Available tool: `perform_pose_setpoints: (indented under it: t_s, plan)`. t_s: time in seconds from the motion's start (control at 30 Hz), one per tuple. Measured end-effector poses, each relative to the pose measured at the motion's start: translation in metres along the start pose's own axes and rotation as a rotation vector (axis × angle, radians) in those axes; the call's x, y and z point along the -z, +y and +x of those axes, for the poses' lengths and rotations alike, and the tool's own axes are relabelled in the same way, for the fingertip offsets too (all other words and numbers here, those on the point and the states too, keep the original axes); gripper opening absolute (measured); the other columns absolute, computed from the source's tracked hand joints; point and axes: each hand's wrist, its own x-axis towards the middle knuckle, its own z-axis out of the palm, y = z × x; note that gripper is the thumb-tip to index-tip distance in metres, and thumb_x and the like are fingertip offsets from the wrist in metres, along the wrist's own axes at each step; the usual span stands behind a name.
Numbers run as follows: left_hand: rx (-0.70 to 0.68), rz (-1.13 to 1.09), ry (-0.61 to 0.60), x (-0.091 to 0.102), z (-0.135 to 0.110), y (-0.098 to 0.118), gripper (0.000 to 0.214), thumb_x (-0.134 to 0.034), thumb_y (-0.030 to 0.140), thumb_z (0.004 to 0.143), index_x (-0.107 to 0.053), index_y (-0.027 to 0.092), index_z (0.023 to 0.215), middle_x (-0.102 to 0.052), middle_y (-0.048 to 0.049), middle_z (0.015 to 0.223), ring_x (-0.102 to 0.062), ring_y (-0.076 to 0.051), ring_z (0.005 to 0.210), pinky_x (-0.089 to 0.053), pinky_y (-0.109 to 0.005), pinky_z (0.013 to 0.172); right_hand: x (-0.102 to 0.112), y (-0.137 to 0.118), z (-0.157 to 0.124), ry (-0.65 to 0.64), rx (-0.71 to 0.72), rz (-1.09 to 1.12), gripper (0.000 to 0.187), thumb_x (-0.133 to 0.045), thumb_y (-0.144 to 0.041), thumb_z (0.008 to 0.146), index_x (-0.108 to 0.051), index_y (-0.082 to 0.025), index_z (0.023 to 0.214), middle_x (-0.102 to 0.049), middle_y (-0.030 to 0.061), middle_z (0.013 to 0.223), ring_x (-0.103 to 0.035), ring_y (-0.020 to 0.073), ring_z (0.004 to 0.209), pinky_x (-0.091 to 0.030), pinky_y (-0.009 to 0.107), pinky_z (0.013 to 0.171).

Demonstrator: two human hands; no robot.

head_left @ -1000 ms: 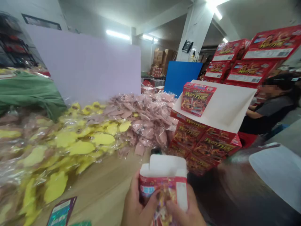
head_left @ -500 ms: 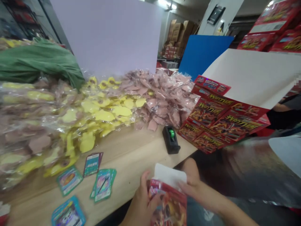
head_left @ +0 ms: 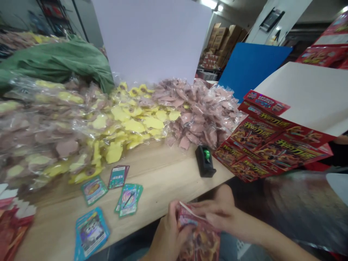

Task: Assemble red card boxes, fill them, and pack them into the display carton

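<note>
My left hand (head_left: 169,232) is wrapped round a small red printed cardboard box (head_left: 200,243) at the lower middle, its thumb across the front. At the box's top, my right hand (head_left: 219,215) presses its fingers on the white-edged flap (head_left: 187,209), which is folded nearly down. What is inside the box is hidden. Left of the hands, small piles of cards lie on the wooden table (head_left: 152,174): teal fork cards (head_left: 129,199), a round-food card (head_left: 94,190), a darker teal card (head_left: 117,177) and a blue-edged stack (head_left: 92,230).
A black tape dispenser (head_left: 204,161) stands near the table edge. Bagged yellow pieces (head_left: 134,125) and bagged pink pieces (head_left: 195,119) are heaped at the back. A large red display carton (head_left: 274,145) is at right; red-and-white boxes (head_left: 13,221) lie at lower left.
The white flap stood up before; my right hand has folded it down toward the box top. The view has turned left, bringing the red-and-white boxes at lower left further into sight.
</note>
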Motion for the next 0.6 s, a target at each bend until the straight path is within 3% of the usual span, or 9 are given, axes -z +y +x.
perform_pose_setpoints:
  t_s: [0.07, 0.2, 0.33, 0.5, 0.6]
  plan:
    - [-0.004, -0.037, -0.002, -0.004, -0.004, -0.006, 0.052, -0.057, 0.025, 0.077, -0.027, 0.019, 0.119, -0.061, -0.0081, 0.104, -0.058, -0.021, 0.094, -0.043, -0.033, 0.082, -0.003, 0.003, 0.003, 0.065, -0.018, -0.074, 0.041, -0.052, -0.043, 0.081, -0.059, -0.021, 0.115, -0.062, 0.0077, 0.110, -0.055, 0.0238, 0.102, -0.040, 0.038, 0.092]
    - [-0.039, -0.174, -0.074, -0.002, -0.010, -0.008, 0.062, -0.058, 0.024, 0.078, -0.019, 0.019, 0.126, -0.062, -0.0064, 0.102, -0.059, -0.018, 0.092, -0.043, -0.030, 0.082, -0.007, 0.010, 0.009, -0.051, -0.037, -0.029, 0.044, -0.049, -0.041, 0.084, -0.050, -0.023, 0.124, -0.061, 0.0030, 0.113, -0.054, 0.0215, 0.105, -0.041, 0.034, 0.092]
    - [-0.053, -0.276, -0.110, 0.002, -0.015, -0.011, 0.069, -0.062, 0.027, 0.077, -0.017, 0.019, 0.128, -0.062, -0.0057, 0.103, -0.059, -0.017, 0.091, -0.043, -0.029, 0.084, -0.008, 0.005, 0.007, -0.020, -0.041, -0.010, 0.042, -0.043, -0.041, 0.087, -0.051, -0.022, 0.123, -0.064, 0.0029, 0.106, -0.057, 0.0189, 0.098, -0.044, 0.030, 0.087]
    - [-0.100, -0.251, -0.107, 0.000, -0.019, -0.017, 0.081, -0.059, 0.023, 0.078, -0.005, 0.018, 0.137, -0.057, -0.0074, 0.113, -0.056, -0.017, 0.099, -0.041, -0.032, 0.090, -0.023, -0.008, -0.004, -0.167, 0.006, -0.293, 0.047, -0.037, -0.040, 0.089, -0.035, -0.026, 0.134, -0.056, 0.0060, 0.115, -0.053, 0.0193, 0.101, -0.040, 0.033, 0.090]
    - [-0.178, -0.122, -0.117, 0.010, -0.018, -0.008, 0.075, -0.064, 0.020, 0.073, -0.024, 0.022, 0.136, -0.047, -0.0073, 0.127, -0.047, -0.020, 0.113, -0.034, -0.034, 0.100, -0.035, -0.001, -0.012, -0.145, 0.081, -0.476, 0.054, -0.043, -0.040, 0.086, -0.030, -0.026, 0.136, -0.051, 0.0094, 0.117, -0.049, 0.0220, 0.107, -0.038, 0.038, 0.093]
